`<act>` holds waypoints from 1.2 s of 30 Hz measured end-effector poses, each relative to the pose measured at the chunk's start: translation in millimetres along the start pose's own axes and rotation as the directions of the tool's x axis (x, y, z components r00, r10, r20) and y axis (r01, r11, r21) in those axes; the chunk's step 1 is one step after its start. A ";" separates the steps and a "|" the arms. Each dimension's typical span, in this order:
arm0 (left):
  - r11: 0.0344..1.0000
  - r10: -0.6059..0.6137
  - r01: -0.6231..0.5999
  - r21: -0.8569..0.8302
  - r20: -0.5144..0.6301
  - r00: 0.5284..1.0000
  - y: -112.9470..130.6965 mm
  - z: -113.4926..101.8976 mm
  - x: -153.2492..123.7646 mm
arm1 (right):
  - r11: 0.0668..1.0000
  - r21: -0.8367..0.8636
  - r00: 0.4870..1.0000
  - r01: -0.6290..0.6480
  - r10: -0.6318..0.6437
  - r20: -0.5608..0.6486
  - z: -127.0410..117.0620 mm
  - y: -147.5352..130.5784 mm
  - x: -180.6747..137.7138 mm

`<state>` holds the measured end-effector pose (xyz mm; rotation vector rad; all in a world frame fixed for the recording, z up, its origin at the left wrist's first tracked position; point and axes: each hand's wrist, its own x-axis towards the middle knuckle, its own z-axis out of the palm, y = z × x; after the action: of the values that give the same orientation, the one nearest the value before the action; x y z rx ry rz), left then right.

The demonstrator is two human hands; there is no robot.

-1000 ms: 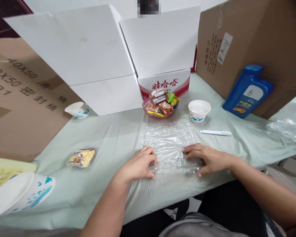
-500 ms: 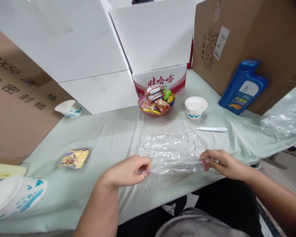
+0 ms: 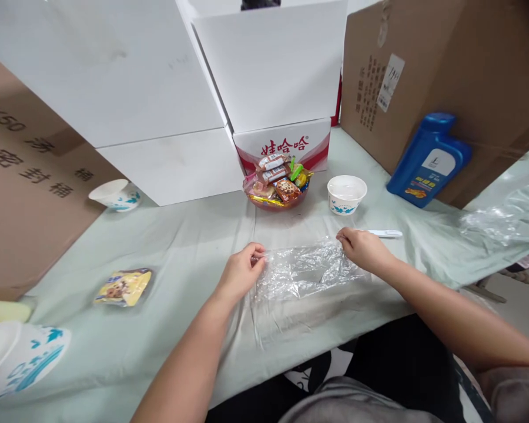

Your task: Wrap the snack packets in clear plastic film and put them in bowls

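A sheet of clear, crinkled plastic film (image 3: 304, 273) lies on the green tablecloth in front of me; whether it is a bag I cannot tell. My left hand (image 3: 243, 271) pinches its far left corner. At the far right corner, my right hand (image 3: 364, 248) pinches the film between thumb and fingers. Just beyond the right hand lies a white, slim-handled cutter (image 3: 385, 234), its left end hidden behind the hand. Behind the film stand a reddish bowl (image 3: 277, 204) heaped with wrapped snacks and a white paper cup (image 3: 347, 195) with blue leaf prints.
A yellow snack packet (image 3: 124, 288) lies to the left, near a large paper tub (image 3: 24, 361). Another paper cup (image 3: 117, 195) tilts by the white boxes (image 3: 163, 170). A blue bottle (image 3: 429, 161) leans against the brown carton (image 3: 423, 76) at right.
Both hands have moved away from me, from the film's near corners to its far ones. My right hand now covers part of the cutter. The view has shifted slightly.
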<state>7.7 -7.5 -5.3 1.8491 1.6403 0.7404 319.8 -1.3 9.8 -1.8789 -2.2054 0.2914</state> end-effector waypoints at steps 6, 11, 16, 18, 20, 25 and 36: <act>0.976 -0.059 0.063 0.207 -0.024 0.998 2.9 5.8 2.7 | 0.985 -0.170 0.999 -0.041 0.036 -0.036 20.6 -0.8 1.4; 0.906 -0.153 0.181 0.383 -0.102 0.983 -0.8 -11.2 2.7 | 0.975 -0.221 0.998 -0.020 0.004 -0.070 28.9 1.7 -3.5; 0.851 0.268 -0.013 0.525 -0.413 0.871 11.9 -11.8 -11.0 | 0.964 -0.267 0.997 -0.014 -0.006 -0.074 29.6 -0.8 -4.6; 0.784 0.515 -0.379 0.492 -0.175 0.839 19.2 4.3 -17.3 | 0.961 -0.276 0.997 -0.016 -0.004 -0.072 30.8 -3.0 -4.5; 0.670 0.635 -0.638 0.380 0.153 0.757 23.8 24.1 -21.4 | 0.959 -0.282 0.997 -0.019 -0.002 -0.074 32.0 -3.4 -3.7; 0.670 0.429 -0.616 0.414 0.461 0.776 22.2 47.3 -22.5 | 0.958 -0.273 0.990 -0.088 0.055 -0.129 25.2 13.4 1.3; 0.734 0.239 -0.478 0.482 0.476 0.846 22.5 33.8 -17.9 | 0.826 -0.138 0.835 0.546 -0.550 0.018 43.2 -1.7 -11.8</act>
<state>45.7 -29.1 -13.4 2.6103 1.3287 -0.0474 307.0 -13.4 -31.4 -1.1976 -2.6812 0.0096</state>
